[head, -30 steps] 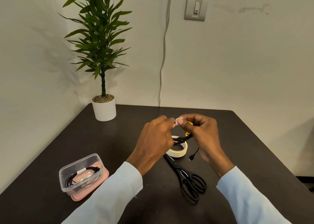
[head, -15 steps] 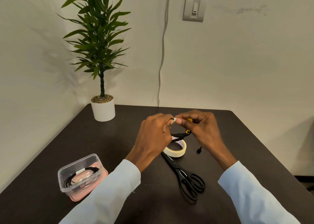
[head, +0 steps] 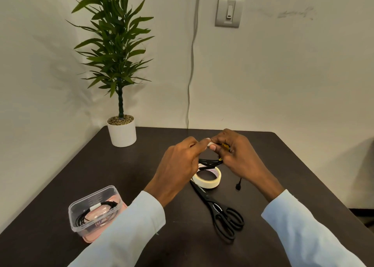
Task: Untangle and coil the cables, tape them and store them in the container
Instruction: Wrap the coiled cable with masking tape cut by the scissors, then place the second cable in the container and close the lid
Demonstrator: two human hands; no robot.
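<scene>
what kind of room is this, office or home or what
Probably a plain room in a home or small office; the pictures don't settle which. A dark table sits in a bare wall corner, with a potted plant on it, a wall switch above, and a thin wall cable running down behind.

Off-white walls (head: 283,74) meet in a corner at 11 o'clock. A dark brown table (head: 141,165) fills that corner. A grey wall switch (head: 228,12) sits at 1 o'clock; a thin wall cable (head: 192,64) descends at 12 o'clock.
</scene>
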